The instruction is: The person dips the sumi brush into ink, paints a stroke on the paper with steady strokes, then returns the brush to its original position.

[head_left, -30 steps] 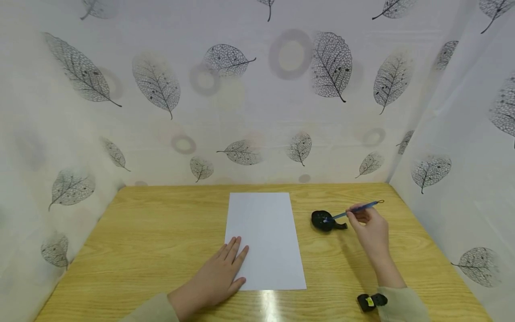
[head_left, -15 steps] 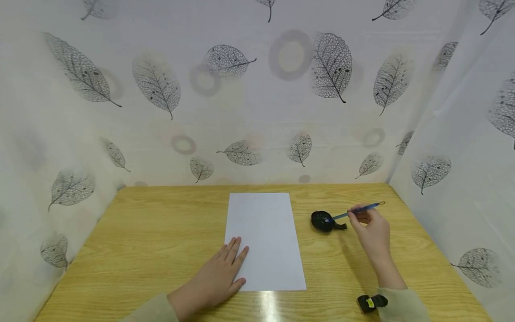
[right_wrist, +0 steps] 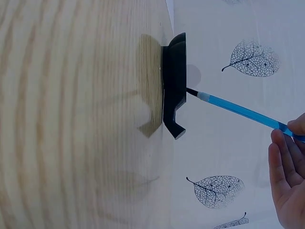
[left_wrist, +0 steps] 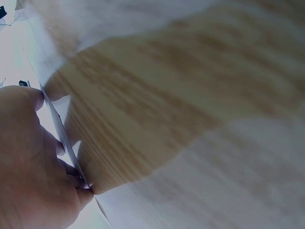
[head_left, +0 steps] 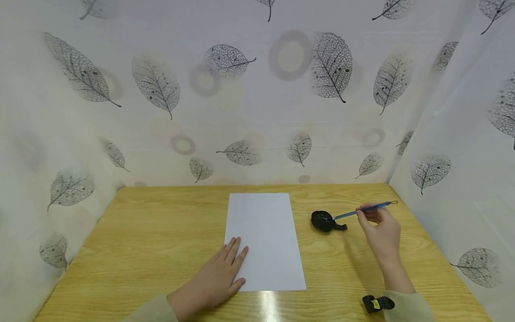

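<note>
You're at a wood-grain worktop point(head_left: 161, 232), light yellow-brown, glossy enough to throw a bright glare point(head_left: 268, 308) just below the paper. Pale fabric point(head_left: 257, 114) walls it in at the back and both sides, printed with grey skeleton leaves point(head_left: 331, 67) and soft rings point(head_left: 290, 35). Some creases in the right panel.

Labels: black device point(head_left: 378, 304) strapped at your right wrist carries a yellow label point(head_left: 376, 305); any writing there is too small to read. Paper point(head_left: 269, 241) is plain white on its visible face, portrait way round, mid-worktop.

Your left hand point(head_left: 215, 275) lies flat across the paper's lower left edge. Fingers straight, index and thumb splayed apart from the rest. Your right hand point(head_left: 380, 232) is raised over the worktop's right side, thumb and fingers clamped on the brush point(head_left: 346, 215): translucent blue handle, pale collar, black bristles, dark loop at the back end. It slants down toward the paper side; right wrist view puts the bristles at the rim of the black dish point(head_left: 322, 221). Dish sits on the worktop right of the paper, stubby handle pointing right. Pale green sleeves point(head_left: 154, 309) on both arms.
</note>
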Demonstrator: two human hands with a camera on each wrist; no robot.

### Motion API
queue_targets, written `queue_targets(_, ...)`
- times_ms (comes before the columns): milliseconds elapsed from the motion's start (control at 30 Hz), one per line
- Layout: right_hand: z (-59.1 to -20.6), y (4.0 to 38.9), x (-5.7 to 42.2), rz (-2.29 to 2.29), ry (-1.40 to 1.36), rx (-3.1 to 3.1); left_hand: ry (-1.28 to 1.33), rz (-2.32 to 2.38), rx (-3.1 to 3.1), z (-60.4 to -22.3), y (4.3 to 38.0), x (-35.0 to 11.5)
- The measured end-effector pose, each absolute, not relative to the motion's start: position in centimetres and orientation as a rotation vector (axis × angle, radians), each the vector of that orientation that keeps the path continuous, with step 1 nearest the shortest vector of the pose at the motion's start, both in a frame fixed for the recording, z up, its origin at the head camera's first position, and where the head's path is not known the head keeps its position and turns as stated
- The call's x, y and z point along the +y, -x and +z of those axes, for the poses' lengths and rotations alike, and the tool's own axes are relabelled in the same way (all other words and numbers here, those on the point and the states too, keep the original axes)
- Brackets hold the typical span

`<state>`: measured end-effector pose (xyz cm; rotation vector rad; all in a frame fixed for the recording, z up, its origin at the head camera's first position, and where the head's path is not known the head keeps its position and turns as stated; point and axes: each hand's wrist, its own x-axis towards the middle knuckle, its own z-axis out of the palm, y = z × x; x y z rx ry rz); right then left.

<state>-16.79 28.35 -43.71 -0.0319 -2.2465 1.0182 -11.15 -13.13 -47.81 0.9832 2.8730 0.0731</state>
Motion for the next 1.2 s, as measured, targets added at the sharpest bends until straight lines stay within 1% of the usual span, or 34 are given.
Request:
queue_targets(333,-43.48,16.04,28.85,0.964,0.038,-2.264,-0.986,0.066,2.870,-47.86,11.23,-13.14)
queue_targets(567,-42.91,15.83,29.16,0.903,-0.006,-2.234,-0.990,0.078,2.871,-47.90,11.19,-13.20)
queue_targets(800,-43.31,16.24,29.11,0.949,-0.015,-2.228,-0.988,0.085,2.871,-47.85,11.14,-13.22)
queue_targets(1200,-43.17,15.94,29.39,0.988,0.018,-2.202,-0.981,0.086,2.864,-47.74,11.14,-13.20)
